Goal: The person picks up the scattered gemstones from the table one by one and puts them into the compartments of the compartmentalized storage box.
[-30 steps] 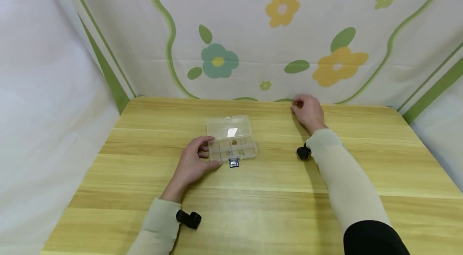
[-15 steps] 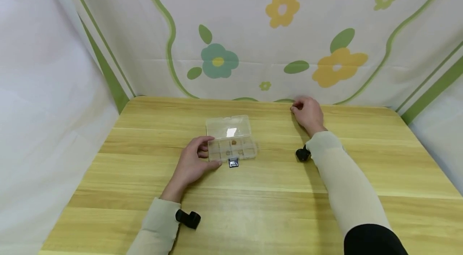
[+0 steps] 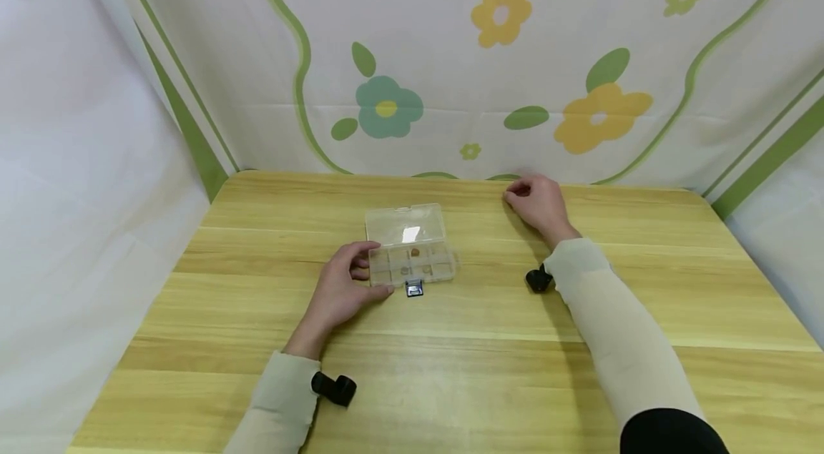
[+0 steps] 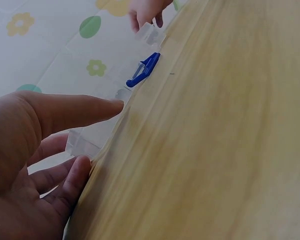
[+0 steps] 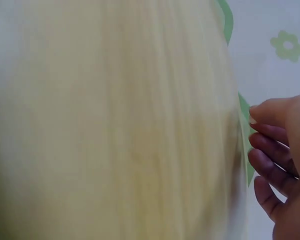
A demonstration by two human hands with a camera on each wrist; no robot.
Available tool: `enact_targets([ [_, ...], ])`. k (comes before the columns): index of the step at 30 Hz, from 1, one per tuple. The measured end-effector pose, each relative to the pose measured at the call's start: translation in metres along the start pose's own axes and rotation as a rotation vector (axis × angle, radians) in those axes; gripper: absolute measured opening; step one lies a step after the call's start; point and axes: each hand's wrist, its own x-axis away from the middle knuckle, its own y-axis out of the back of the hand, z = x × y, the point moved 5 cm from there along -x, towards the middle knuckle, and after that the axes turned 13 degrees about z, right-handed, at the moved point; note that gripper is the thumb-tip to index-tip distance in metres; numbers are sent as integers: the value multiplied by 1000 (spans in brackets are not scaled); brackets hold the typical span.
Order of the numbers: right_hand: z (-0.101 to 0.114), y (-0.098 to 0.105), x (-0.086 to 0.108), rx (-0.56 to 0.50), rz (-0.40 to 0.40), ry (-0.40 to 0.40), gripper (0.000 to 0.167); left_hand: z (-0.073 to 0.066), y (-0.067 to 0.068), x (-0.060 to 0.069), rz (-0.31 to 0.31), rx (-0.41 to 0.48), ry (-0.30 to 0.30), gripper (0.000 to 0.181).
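A clear plastic compartment box [image 3: 412, 264] stands on the table with its lid [image 3: 405, 225] raised at the back. Several small pieces lie in its compartments, one of them brown [image 3: 415, 252]. A blue latch [image 4: 143, 70] sits on the front side. My left hand [image 3: 341, 286] holds the box's left end, thumb at the front and fingers behind. Near the table's far edge, to the right of the box, is my right hand [image 3: 537, 207]. Its thumb and index finger pinch what looks like a small pale thing [image 5: 252, 119], too small to identify.
The wooden table [image 3: 450, 382] ends at a white cloth [image 3: 444, 46] printed with flowers, hanging behind it. More white cloth [image 3: 77, 225] hangs at the left. A black wrist camera is strapped to each sleeve.
My right hand has stayed near the far edge, then shifted slightly left and toward me. The left hand and the box have stayed in place.
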Motion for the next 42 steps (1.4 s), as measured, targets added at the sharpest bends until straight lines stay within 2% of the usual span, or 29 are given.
enact_targets([
  [8, 9, -11, 3, -41, 80, 52, 22, 1, 0, -1, -2, 2, 3, 75],
  [14, 15, -16, 5, -43, 104, 80, 20, 2, 0, -2, -4, 1, 2, 75],
  [31, 35, -22, 18, -60, 90, 158, 14, 1, 0, -1, -12, -4, 11, 76],
  [42, 46, -25, 20, -3, 62, 197, 14, 1, 0, -1, -11, -8, 8, 75],
])
